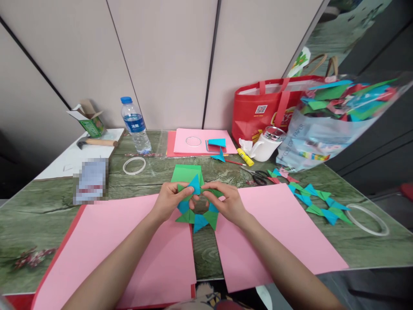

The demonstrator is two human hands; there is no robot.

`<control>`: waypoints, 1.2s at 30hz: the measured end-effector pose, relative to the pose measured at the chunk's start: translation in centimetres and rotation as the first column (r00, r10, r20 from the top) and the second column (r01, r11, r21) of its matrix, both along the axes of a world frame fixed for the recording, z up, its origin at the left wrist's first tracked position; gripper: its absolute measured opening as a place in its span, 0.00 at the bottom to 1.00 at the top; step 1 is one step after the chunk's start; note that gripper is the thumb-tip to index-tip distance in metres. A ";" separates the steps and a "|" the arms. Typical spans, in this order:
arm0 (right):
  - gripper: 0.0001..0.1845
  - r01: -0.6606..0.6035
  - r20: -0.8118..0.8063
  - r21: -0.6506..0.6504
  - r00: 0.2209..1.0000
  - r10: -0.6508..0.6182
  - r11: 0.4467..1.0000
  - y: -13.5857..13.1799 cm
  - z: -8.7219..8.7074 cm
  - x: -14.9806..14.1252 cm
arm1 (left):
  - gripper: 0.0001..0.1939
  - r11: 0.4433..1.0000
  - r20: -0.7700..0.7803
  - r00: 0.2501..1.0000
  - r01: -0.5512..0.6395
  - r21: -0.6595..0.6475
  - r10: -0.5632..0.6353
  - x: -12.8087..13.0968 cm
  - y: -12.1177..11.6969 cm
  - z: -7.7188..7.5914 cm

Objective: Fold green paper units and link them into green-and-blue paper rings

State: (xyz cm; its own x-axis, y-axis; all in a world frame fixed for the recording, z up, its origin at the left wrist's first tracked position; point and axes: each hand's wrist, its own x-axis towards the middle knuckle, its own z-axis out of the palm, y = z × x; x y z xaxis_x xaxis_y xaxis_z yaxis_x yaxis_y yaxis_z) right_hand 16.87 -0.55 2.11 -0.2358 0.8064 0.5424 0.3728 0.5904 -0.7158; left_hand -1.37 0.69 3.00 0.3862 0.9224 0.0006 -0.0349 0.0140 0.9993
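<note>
A ring of folded paper pieces point(200, 222), alternating blue and green, is held up between both hands above the table. My left hand point(174, 196) pinches a blue triangular piece at the ring's upper left. On the other side, my right hand point(227, 200) grips a green piece at the upper right, thumb and fingertips together. The two hands nearly meet at the top of the ring. Just behind them lies a stack of green paper point(186, 173). Pink sheets point(155, 249) are spread under both forearms.
Finished paper rings point(318, 200) and a white hoop point(368, 219) lie at right, near scissors point(256, 174), a glue stick point(245, 157) and a white mug point(267, 144). A red bag point(247, 107) stands behind. At left are a water bottle point(137, 129), a hammer point(97, 142) and another hoop point(134, 165).
</note>
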 end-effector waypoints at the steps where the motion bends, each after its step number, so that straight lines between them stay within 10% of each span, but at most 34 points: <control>1: 0.07 0.009 -0.007 -0.002 1.000 -0.009 1.000 -0.1 0.0 -0.1 | 0.14 1.000 -0.002 1.000 -0.003 0.002 0.003 0.0 0.0 0.0; 22: 0.06 -0.039 -0.070 0.081 0.997 0.045 0.996 0.3 -0.3 -0.3 | 0.13 0.999 -0.024 0.999 0.040 0.010 -0.040 0.0 0.1 0.1; 36: 0.13 -0.177 -0.361 -0.469 0.932 -0.005 0.865 0.3 -0.2 -0.4 | 0.12 0.996 0.012 0.996 -0.086 0.028 0.086 -0.1 -0.1 0.2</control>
